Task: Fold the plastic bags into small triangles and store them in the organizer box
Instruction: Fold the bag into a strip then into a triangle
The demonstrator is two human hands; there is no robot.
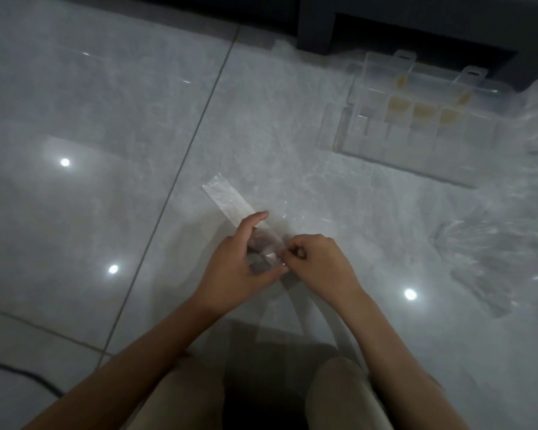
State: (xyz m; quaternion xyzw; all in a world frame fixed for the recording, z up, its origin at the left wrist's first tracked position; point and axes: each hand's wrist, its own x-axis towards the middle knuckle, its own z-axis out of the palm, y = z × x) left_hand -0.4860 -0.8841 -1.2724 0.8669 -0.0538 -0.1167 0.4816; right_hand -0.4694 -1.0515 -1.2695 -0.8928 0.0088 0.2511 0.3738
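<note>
A clear plastic bag folded into a long narrow strip (227, 201) lies over the grey tiled floor, its far end pointing up and left. My left hand (236, 262) holds the strip's near part, with the index finger laid along it. My right hand (316, 262) pinches the strip's near end with curled fingers. A clear organizer box (416, 119) stands open at the upper right, and several of its compartments hold yellowish folded triangles (421, 111).
A heap of loose clear plastic bags (503, 243) spreads along the right side. Dark furniture (416, 23) rises behind the box. My knees in beige trousers (339, 395) are at the bottom edge. A dark cable (19, 372) crosses the lower left floor.
</note>
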